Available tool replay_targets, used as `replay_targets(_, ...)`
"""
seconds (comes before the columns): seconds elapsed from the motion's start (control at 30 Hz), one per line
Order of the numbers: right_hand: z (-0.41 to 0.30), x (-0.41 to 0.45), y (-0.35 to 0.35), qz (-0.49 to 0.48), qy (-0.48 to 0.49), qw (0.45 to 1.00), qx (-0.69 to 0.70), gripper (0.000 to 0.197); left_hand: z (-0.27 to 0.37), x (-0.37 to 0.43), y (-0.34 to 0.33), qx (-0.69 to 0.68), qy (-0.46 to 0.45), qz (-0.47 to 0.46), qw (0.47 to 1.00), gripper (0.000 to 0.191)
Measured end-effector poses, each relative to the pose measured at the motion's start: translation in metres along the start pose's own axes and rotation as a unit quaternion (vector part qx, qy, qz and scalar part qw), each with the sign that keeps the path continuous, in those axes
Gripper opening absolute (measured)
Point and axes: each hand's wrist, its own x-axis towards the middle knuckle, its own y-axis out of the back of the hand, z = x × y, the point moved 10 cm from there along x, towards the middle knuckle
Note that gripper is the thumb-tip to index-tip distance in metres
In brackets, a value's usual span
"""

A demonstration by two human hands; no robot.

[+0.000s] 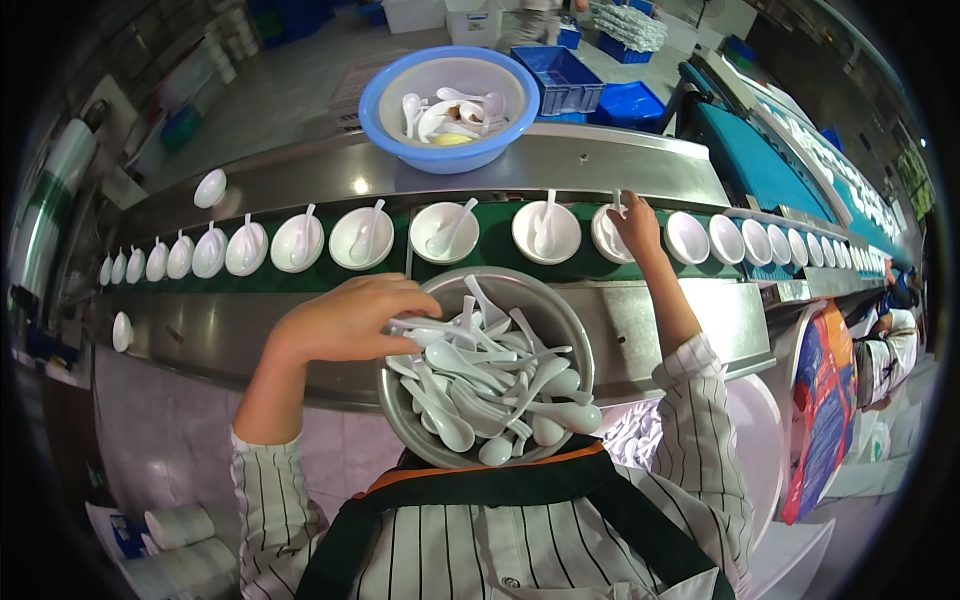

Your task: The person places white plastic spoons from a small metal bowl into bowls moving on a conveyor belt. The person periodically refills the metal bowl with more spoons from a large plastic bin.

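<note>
My right hand (pixel 637 225) grips the handle of a white soup spoon (pixel 616 201), whose lower end lies in a small white bowl (pixel 604 241) on the green conveyor belt (pixel 495 240). At the left side of a steel basin (pixel 583 337), my left hand (pixel 352 319) has a white spoon (pixel 431 325) between its thumb and fingers. Heaped in the basin are many loose white spoons (pixel 480 375), lying in all directions. Leftward along the belt, each nearby bowl holds one spoon, such as the bowl (pixel 525 240) just beside my right hand.
Spoonless bowls (pixel 687 238) line the belt to the right. Beyond it, a blue-rimmed tub (pixel 375 112) of spoons and bowls stands on the steel ledge (pixel 600 161). Single bowls sit on the left ledges (pixel 210 189). A blue crate (pixel 559 79) is behind. A co-worker (pixel 889 352) stands far right.
</note>
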Motion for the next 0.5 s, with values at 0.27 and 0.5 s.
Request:
replay_targets(0.27,-0.247,-0.113,0.016,-0.358,0.282,0.879,0.142,0.041,-0.027,0.036,-0.078,0.196,0.04,0.008,0.98,0.028)
replay_targets(0.5,-0.261,-0.133,0.004,-0.375,0.323,0.831,0.254,0.03,-0.026,0.037,-0.09,0.192,0.022,-0.022,0.981,0.035)
